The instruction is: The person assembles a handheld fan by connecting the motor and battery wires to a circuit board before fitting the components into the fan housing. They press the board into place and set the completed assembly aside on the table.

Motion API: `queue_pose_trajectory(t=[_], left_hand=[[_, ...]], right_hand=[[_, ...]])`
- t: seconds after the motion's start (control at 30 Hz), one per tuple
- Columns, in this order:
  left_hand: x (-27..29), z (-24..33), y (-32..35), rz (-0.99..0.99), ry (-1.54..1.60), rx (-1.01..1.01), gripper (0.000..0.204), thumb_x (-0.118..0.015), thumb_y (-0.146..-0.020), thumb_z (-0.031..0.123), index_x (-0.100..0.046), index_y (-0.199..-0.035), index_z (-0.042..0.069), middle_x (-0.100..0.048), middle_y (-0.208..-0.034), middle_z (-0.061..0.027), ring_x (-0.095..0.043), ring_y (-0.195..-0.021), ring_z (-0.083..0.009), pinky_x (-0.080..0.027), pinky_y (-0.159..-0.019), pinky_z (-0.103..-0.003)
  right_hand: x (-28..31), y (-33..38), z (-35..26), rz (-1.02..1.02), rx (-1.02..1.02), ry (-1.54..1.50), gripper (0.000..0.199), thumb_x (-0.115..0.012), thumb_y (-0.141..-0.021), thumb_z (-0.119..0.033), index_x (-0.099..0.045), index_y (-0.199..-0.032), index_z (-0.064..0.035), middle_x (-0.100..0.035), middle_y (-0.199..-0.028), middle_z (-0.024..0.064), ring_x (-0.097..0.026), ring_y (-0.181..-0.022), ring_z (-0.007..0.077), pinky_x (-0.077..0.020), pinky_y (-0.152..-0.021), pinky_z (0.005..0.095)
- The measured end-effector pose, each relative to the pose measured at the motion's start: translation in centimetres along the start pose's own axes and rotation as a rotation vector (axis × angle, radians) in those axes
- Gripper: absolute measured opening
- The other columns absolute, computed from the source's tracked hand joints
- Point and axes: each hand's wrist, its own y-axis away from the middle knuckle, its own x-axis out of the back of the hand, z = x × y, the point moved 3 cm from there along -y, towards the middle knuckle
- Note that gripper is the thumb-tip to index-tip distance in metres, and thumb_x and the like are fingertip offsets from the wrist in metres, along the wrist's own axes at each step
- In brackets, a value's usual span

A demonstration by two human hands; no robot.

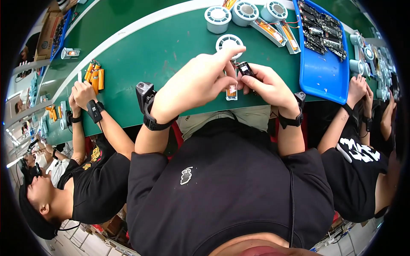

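Head view shows the right hand (270, 84) pinching a small black part (246, 69) just beside the pale-blue round-headed unit (228, 41) on the green table (149, 55), probably held close because wires (235, 64) join them, though whether the left hand (197, 81), fingers curled, pinches anything I cannot tell.

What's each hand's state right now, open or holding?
Left hand: fingers curled near the pale round unit; whether it grips anything can't be told.
Right hand: closed, holding the small black part.
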Motion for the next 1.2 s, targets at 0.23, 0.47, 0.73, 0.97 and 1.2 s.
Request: queue_pose_trajectory(t=[0.23,0.47,0.73,0.97,1.2], left_hand=[[-0.1,-0.4,-3.9,0.133,-0.788,-0.536,0.043,-0.072,-0.077,0.0,-0.066,-0.118,0.011,-0.064,-0.118,-0.0084,-0.053,-0.126,-0.0326,-0.045,-0.105,-0.045],[-1.7,-3.0,-4.6,0.092,-0.667,-0.444,0.015,-0.069,-0.077,0.008,-0.07,-0.092,0.007,-0.062,-0.121,-0.0075,-0.047,-0.132,-0.0374,-0.038,-0.111,-0.051],[-3.1,-3.6,-3.8,0.414,-0.614,-0.395,0.008,-0.072,-0.084,0.013,-0.069,-0.09,0.007,-0.063,-0.122,-0.0075,-0.048,-0.131,-0.0406,-0.039,-0.11,-0.052],[-2.4,-3.9,-3.4,0.379,-0.554,-0.494,0.013,-0.078,-0.082,0.013,-0.073,-0.093,0.008,-0.065,-0.125,-0.0068,-0.05,-0.132,-0.0392,-0.044,-0.106,-0.052],[-2.3,-3.7,-2.7,0.42,-0.584,-0.471,0.015,-0.077,-0.08,0.005,-0.076,-0.095,0.008,-0.067,-0.126,-0.0062,-0.052,-0.134,-0.0381,-0.048,-0.107,-0.047]], right_hand=[[2.3,-0.6,-2.4,-0.182,-0.052,0.386,0.027,-0.061,-0.104,-0.023,-0.062,-0.11,0.0034,-0.067,-0.088,0.0113,-0.063,-0.075,0.0205,-0.0494,-0.068,0.0326],[0.8,0.9,-2.1,0.25,0.225,1.195,0.02,-0.063,-0.1,-0.013,-0.059,-0.111,0.0029,-0.067,-0.094,0.0195,-0.062,-0.074,0.0361,-0.0495,-0.069,0.0412],[-0.6,0.6,0.2,0.539,0.092,0.483,0.025,-0.056,-0.097,0.003,-0.058,-0.122,0.0039,-0.065,-0.107,0.0218,-0.066,-0.086,0.0366,-0.0542,-0.078,0.0406],[-0.7,0.9,1.1,0.559,0.084,0.319,0.023,-0.054,-0.102,0.001,-0.06,-0.123,0.0016,-0.065,-0.096,0.007,-0.06,-0.076,0.0131,-0.052,-0.072,0.0284],[-0.9,0.9,1.1,0.546,0.133,0.402,0.024,-0.055,-0.102,-0.001,-0.059,-0.125,0.0026,-0.066,-0.101,0.0113,-0.064,-0.084,0.0175,-0.0535,-0.078,0.0307]])
